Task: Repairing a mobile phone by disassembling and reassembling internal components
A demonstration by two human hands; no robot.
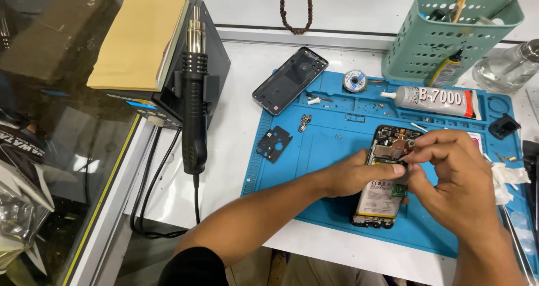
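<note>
Right hand (449,176) pinches at opened phone (384,179) on blue mat (314,168), fingers closed on something too small to tell, left hand (359,176) bracing its edge; best worked slow, steady, phone flat.

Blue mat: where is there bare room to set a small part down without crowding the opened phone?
Bare patches: the blue mat between the black plate and the opened phone, and its front-left corner under the left hand. Crowded: the top edge around the glue tube, and around the right hand.
</note>
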